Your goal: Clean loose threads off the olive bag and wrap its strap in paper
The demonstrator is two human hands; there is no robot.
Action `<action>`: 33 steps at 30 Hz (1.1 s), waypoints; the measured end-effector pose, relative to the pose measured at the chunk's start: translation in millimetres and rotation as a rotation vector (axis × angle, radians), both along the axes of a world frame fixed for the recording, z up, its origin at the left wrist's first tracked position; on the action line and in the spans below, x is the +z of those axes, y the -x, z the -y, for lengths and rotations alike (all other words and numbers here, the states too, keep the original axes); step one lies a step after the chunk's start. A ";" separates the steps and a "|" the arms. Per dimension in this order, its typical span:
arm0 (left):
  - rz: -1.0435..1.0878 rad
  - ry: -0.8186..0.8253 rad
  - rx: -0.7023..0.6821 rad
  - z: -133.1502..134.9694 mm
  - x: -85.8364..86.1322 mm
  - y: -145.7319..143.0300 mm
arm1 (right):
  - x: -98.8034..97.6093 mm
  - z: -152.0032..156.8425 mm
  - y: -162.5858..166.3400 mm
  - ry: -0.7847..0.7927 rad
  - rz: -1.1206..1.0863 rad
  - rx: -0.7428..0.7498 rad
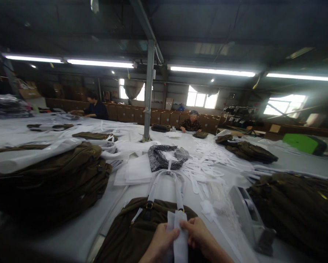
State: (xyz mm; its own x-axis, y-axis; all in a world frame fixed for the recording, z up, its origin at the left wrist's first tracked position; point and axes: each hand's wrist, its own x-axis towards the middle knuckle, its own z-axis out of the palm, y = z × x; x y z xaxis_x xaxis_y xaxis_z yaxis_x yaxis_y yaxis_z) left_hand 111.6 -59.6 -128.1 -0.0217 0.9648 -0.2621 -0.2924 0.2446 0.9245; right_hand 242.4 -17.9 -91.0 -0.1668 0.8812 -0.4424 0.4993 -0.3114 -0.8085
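White foam-paper strip (179, 233) sits bottom centre of frame, w/ both my hands pinched on it: left hand (160, 243) from the left, right hand (198, 233) from the right, fingers closed on the strip. It lies over a dark olive fabric bag (125, 233) w/ wrapped white handles (166, 186). Grey tape dispenser (248, 215) lower right.
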 end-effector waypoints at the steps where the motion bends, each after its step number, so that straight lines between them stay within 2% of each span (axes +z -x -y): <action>1: -0.019 -0.004 0.024 0.1 -0.6 -0.6 | -0.1 -2.5 0.6 -0.002 0.014 0.009; 7: -0.138 -0.024 0.075 2.5 10.5 -6.9 | 8.1 -11.5 1.5 -0.035 0.118 0.074; 12: -0.317 -0.064 0.149 8.8 16.1 -5.7 | 13.8 -11.2 1.6 -0.163 0.192 0.121; 19: -0.216 -0.001 0.224 9.5 2.8 -10.0 | 12.6 -10.7 4.4 -0.254 0.262 0.144; 21: -0.207 -0.009 0.249 9.9 5.3 -12.4 | 13.2 -9.8 5.7 -0.277 0.273 0.145; 23: -0.291 -0.017 0.260 11.5 12.1 -15.1 | 14.0 -8.7 6.9 -0.299 0.284 0.136; 28: -0.598 -0.075 0.220 18.6 29.2 -22.7 | 14.8 -6.6 9.3 -0.345 0.317 0.105; 33: -0.690 -0.071 0.107 24.6 34.4 -26.3 | 10.1 -7.3 10.7 -0.336 0.291 0.114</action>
